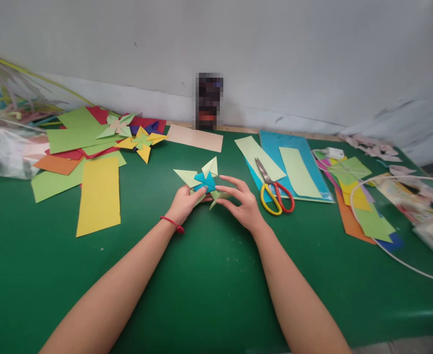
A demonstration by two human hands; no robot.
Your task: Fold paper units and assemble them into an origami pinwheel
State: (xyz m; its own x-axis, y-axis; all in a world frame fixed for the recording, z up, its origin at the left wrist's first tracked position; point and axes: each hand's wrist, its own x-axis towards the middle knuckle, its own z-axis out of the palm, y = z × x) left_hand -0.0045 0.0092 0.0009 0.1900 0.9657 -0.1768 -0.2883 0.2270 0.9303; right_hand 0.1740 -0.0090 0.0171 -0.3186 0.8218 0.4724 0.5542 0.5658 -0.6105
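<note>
Hands: the left hand (184,202) pinches a folded paper star (206,182), thumb on top; the right hand (243,199) is half-open, fingers against the star's right side.
Star: blue centre, pale green points, above the middle of the table (201,295).
Tabletop: smooth green; scissors (270,183) right, yellow sheet (99,196) left, yellow star (141,141) far left.
Wall (275,64): pale grey, along the far side, scuffed at right.
</note>
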